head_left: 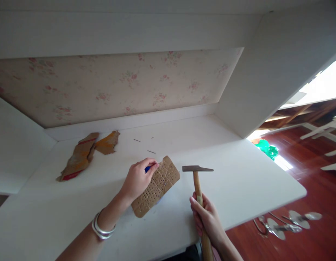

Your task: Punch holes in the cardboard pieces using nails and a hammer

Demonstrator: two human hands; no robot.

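My right hand point(205, 214) is wrapped around the wooden handle of a hammer point(197, 181), whose narrow metal head points up above the tabletop. To its left lies a brown piece of cardboard point(161, 183), tilted on the table and full of small holes. My left hand point(141, 177) is over the cardboard's upper left edge, its thumb and fingers pinched together. What the pinch holds is too small to make out. A bit of something blue point(147, 169) shows between these fingers. Beyond the cardboard lie thin nails point(151, 152) on the white table.
Torn brown cardboard scraps point(80, 156) lie at the back left of the white table point(252, 174). A white side panel point(255, 72) rises at the right. Past the table's right edge, a green bag-like thing point(267, 149) and shiny metal objects point(279, 228) are on the reddish floor.
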